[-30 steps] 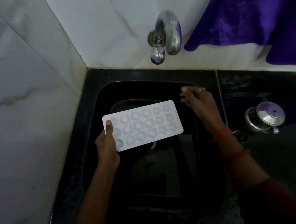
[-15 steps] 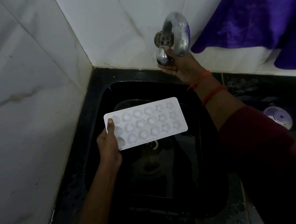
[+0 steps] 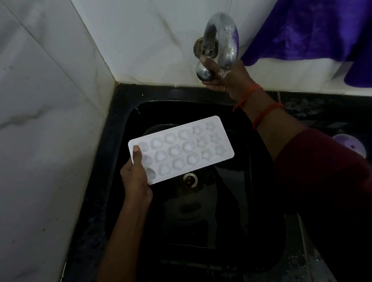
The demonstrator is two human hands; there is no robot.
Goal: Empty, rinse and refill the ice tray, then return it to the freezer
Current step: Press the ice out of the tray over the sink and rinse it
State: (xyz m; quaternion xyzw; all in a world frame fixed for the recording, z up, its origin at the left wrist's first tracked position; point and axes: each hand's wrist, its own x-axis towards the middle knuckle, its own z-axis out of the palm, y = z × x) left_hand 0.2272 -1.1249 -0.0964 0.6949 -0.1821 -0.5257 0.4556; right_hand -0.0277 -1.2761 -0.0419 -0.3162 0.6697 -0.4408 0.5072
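At frame centre, above the black sink (image 3: 148, 112), the white ice tray (image 3: 181, 148) is held roughly level, cavities upward, with its long axis running lower left to upper right. The left hand (image 3: 137, 176) grips its lower-left short end, thumb on top. Toward upper right, the right hand (image 3: 224, 77) grasps the tap (image 3: 226, 36) at its knob.

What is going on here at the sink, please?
A person stands at a black sink. The left hand holds a white ice tray by its left end, roughly level above the basin, cavities facing up. The right hand grips the knob of the wall tap. No stream of water shows, so the rinsing seems not yet begun.
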